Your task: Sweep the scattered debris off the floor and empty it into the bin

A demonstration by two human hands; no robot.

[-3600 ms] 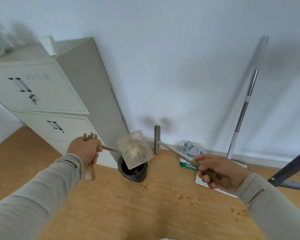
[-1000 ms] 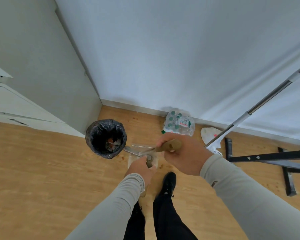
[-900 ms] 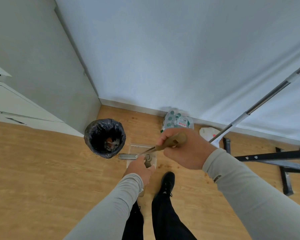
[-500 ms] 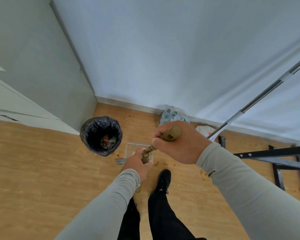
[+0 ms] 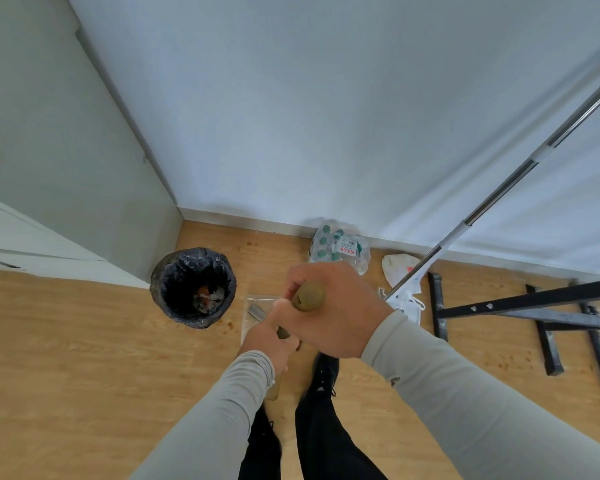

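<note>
Below, I see a light wood-plank floor (image 5: 84, 358) meeting a pale blue-white wall (image 5: 326, 116), with brown debris specks (image 5: 503, 363) scattered near black metal legs (image 5: 548, 344). My right hand (image 5: 336, 313) grips the olive wooden brush handle (image 5: 308, 297); my left hand (image 5: 269, 341) holds the clear plastic dustpan (image 5: 257, 315) on the floor beside the round black-bagged bin (image 5: 193, 287).

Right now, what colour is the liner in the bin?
Black: the bin has a glossy black liner, seen best in the head view.

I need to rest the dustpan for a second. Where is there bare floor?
The wood floor left of the bin, in front of the cabinet, is open. It is crowded on the right: water bottles, a white bag, the mop pole and black frame, with crumbs scattered nearby.
</note>
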